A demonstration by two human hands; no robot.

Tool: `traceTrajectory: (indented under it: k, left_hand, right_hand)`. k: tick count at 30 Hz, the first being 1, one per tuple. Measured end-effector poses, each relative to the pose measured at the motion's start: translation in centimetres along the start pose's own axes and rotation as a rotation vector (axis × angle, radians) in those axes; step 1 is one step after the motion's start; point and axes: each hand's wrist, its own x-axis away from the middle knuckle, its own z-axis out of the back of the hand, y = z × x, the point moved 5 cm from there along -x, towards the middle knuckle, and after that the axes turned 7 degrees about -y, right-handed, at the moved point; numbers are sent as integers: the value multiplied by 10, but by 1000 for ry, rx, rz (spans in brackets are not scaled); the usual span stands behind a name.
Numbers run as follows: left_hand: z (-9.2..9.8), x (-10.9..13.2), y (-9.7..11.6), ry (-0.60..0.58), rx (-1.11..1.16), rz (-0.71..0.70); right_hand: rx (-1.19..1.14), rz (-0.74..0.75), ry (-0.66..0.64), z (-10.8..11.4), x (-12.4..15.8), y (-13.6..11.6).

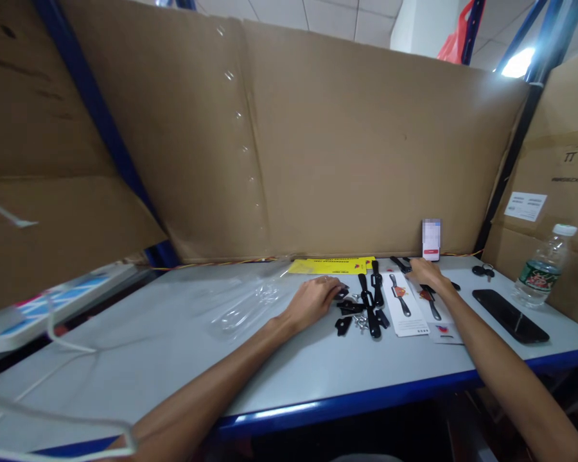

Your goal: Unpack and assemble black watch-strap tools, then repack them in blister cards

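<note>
My left hand (315,299) is closed, its fingertips pinching a small black flat piece (341,292) at the edge of a loose pile. In that pile lie other black plates (343,326), silver screws (361,321) and black two-handled spokeshave bodies (371,311). Farther right, my right hand (426,272) has its fingers curled down on a black spokeshave body (401,264); the fingertips are partly hidden. Printed cards (404,307) showing a spokeshave lie below the right hand. A small clear packet (444,332) rests near my right forearm.
Yellow printed sleeves (327,265) and clear plastic bags (250,305) lie on the grey table. A lit phone (431,239) leans against the cardboard wall (341,160). On the right are a dark phone (509,314), keys (483,271) and a bottle (542,273); at left, a white cable (72,347).
</note>
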Motion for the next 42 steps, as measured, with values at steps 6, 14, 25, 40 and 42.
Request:
traceTrajectory:
  k: [6, 14, 25, 40, 42]
  left_hand:
    - [-1, -4, -22, 67, 103, 170]
    - [-4, -8, -32, 59, 271, 218]
    - [-11, -9, -29, 60, 450, 179]
    - [-6, -6, -17, 33, 348, 141]
    - [-6, -5, -14, 25, 310, 139]
  right_hand:
    - [-4, -7, 8, -2, -6, 5]
    - [-44, -50, -4, -4, -14, 10]
    - [-67, -37, 13, -6, -17, 13]
    - [-176, -80, 4, -10, -25, 21]
    - [-209, -86, 2, -11, -27, 24]
